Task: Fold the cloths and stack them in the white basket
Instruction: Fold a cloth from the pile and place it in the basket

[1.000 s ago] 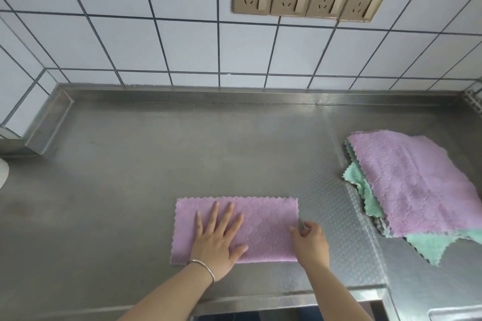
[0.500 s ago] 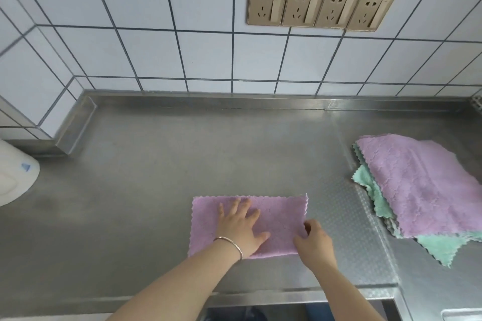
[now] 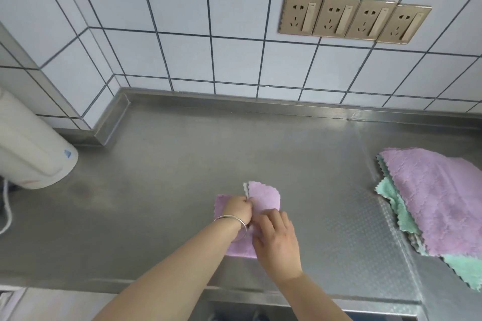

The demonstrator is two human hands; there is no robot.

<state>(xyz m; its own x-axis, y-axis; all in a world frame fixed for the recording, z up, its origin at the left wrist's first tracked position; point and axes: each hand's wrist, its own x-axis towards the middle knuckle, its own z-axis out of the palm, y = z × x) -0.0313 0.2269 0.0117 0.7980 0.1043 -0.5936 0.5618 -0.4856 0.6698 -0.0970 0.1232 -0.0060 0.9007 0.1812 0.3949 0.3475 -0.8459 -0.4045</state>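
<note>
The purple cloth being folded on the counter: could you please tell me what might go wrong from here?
1. The raised flap of the purple cloth looks skewed against the layer beneath, so the fold may land crooked if pressed down now.
2. Both hands, left and right, bunch near the middle, leaving the outer corners free to slip or unfold.
3. No white basket is in view, so carrying the cloth there could loosen the fold.

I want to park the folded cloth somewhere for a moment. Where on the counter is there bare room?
The widest bare steel runs behind the purple cloth to the backsplash, and left toward the white appliance. A narrower strip lies between the right hand and the cloth pile. It is crowded at the pile and around the left hand.
</note>
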